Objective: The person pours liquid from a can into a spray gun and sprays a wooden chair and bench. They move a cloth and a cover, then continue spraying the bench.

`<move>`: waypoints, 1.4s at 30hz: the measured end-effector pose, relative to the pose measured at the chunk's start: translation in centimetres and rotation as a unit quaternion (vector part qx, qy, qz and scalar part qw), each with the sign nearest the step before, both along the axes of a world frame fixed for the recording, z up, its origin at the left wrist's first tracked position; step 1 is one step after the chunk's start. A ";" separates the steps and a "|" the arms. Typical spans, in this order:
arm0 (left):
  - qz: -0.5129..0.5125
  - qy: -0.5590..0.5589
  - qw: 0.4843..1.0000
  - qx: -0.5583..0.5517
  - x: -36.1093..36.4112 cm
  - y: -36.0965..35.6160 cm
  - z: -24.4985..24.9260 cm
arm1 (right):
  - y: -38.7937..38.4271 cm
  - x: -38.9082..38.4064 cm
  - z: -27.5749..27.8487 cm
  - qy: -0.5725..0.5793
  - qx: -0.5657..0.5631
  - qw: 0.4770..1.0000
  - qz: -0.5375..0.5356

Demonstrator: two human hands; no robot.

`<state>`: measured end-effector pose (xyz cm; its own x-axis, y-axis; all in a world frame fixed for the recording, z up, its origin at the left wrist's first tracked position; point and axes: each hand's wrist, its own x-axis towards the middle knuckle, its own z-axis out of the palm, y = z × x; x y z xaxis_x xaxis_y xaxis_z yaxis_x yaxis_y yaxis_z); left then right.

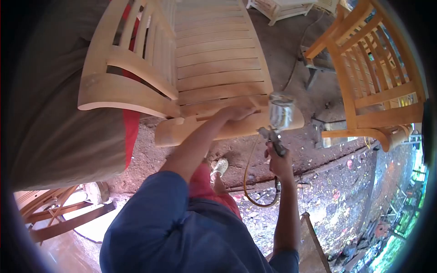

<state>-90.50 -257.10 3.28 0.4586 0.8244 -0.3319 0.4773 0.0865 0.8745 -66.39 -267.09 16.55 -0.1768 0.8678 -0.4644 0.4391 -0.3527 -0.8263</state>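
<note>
Gripping spray gun (pixel 273 139) in right hand (pixel 278 161), fingers wrapped tight round the handle. Holding it just in front of the wooden bench (pixel 218 59), near the right end of the front rail (pixel 175 132); no contact with the wood visible.

Long axis near upright in frame: metal cup (pixel 281 111) on top, handle below, hose (pixel 248 179) looping down from the grip base. Nozzle pointing up-left toward the front rail, probably; tip small and blurred.

Resting left hand (pixel 237 113) flat on the seat's front edge just above the rail, fingers pressed together and laid along the wood, touching it. Cup just beside those fingertips.

Standing on dirt floor (pixel 318 191). Second slatted chair (pixel 373 82) well apart at right.
</note>
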 end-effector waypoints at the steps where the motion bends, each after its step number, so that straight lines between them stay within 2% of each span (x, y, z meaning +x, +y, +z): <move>1: 0.010 0.046 0.999 -0.005 -2.6 -1.6 -0.4 | 0.9 -1.7 1.0 -0.014 -0.013 0.999 0.038; 2: 0.020 0.090 0.996 -0.012 -5.2 -3.1 -0.9 | 1.7 -3.1 1.6 -0.035 -0.025 0.997 0.070; 4: -0.015 0.174 0.979 -0.108 -9.5 -5.1 0.8 | 3.1 -5.2 2.1 -0.083 -0.048 0.987 0.132; 5: -0.009 0.167 0.981 -0.094 -10.8 -5.8 0.2 | 3.6 -5.9 0.9 -0.020 0.002 0.992 0.126; 7: 0.001 0.151 0.986 -0.068 -12.1 -6.8 -1.7 | 5.3 -7.0 1.0 -0.014 -0.034 0.986 0.160; 10: -0.008 0.140 0.985 -0.103 -11.4 -6.0 0.1 | 7.6 -7.5 0.9 -0.049 -0.071 0.983 0.163; 13: 0.094 -0.054 0.993 -0.043 -8.2 -4.9 -4.3 | 9.6 -8.2 1.0 -0.099 -0.091 0.982 0.133; 16: 0.057 -0.127 0.983 -0.115 -4.6 0.3 -5.7 | 11.1 -9.4 1.0 -0.120 -0.103 0.982 0.100; 19: 0.008 -0.103 0.995 0.000 -1.2 3.8 -11.4 | 12.3 -10.6 0.5 -0.108 -0.116 0.984 0.076; 20: -0.010 -0.044 0.993 0.108 -0.6 5.0 -12.9 | 12.4 -10.9 0.1 -0.099 -0.123 0.985 0.067; 22: -0.047 0.077 0.945 0.315 -0.1 7.4 -15.6 | 12.7 -11.3 -1.0 -0.100 -0.134 0.985 0.051; 23: -0.156 0.180 0.931 0.276 -1.6 8.1 -13.0 | 12.7 -11.6 -1.0 -0.104 -0.148 0.983 0.044; 26: -0.090 0.174 0.903 0.383 -3.2 7.1 -22.4 | 12.7 -12.5 -1.3 -0.094 -0.181 0.979 0.021; 29: -0.070 0.179 0.944 0.269 -8.3 3.5 -20.9 | 13.3 -13.0 -0.8 -0.078 -0.200 0.976 0.029; 31: 0.047 0.199 0.954 0.219 -12.2 2.1 -18.8 | 13.5 -13.0 -0.5 -0.083 -0.202 0.976 0.029; 33: 0.098 0.246 0.938 0.224 -15.7 2.4 -16.4 | 13.6 -12.9 -0.4 -0.082 -0.203 0.975 0.044; 36: 0.281 0.415 0.842 0.200 -18.4 3.7 -16.1 | 13.9 -12.4 -0.1 -0.085 -0.189 0.976 0.071; 39: 0.406 0.457 0.768 0.188 -17.0 4.7 -17.9 | 13.9 -12.6 -0.5 -0.103 -0.136 0.981 0.092; 41: 0.421 0.361 0.797 0.239 -13.4 6.0 -18.7 | 13.8 -12.5 -1.1 -0.122 -0.103 0.982 0.096; 42: 0.278 0.294 0.902 0.151 -11.0 7.4 -18.9 | 14.0 -12.4 -1.1 -0.113 -0.099 0.983 0.106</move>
<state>-101.47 -249.70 -15.63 -0.2351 0.9663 -0.1049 0.8225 0.2553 0.5083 -78.76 -253.06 15.41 -0.2171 0.7106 -0.6693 0.6843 -0.3782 -0.6235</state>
